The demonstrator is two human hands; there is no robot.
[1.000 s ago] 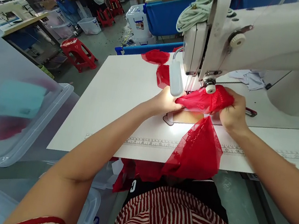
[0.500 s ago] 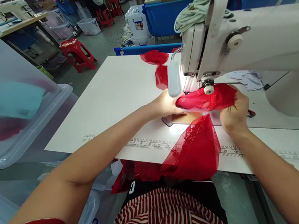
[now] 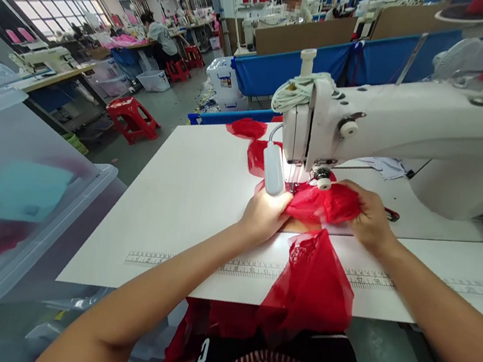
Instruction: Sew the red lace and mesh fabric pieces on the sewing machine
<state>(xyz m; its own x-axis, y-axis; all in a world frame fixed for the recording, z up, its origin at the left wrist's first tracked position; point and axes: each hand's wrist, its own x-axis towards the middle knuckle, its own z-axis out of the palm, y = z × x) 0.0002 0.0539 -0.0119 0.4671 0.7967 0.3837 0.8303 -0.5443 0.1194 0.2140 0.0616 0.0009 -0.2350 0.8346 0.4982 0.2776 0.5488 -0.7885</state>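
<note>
Red sheer lace fabric (image 3: 321, 205) lies bunched under the head of a white sewing machine (image 3: 386, 119), close to the needle and presser foot (image 3: 293, 185). My left hand (image 3: 265, 210) is closed on its left edge, right beside the small white lamp (image 3: 274, 169). At the other end, my right hand (image 3: 369, 218) pinches the fabric's right side. A lower length of the same red fabric (image 3: 315, 280) hangs over the table's front edge toward my lap. The fingertips of both hands are partly hidden by the cloth.
Red fabric pieces (image 3: 246, 127) lie behind the lamp on the white table (image 3: 165, 193), which has a printed ruler (image 3: 255, 268). Clear plastic bins (image 3: 102, 182) stand at left, near a red stool (image 3: 133, 118). Pale scraps (image 3: 385, 167) lie behind the machine. Other people work farther back.
The camera view has tilted up, so the machine and table sit lower in view. Both hands stay on the red fabric; its right part has shifted slightly between them.
</note>
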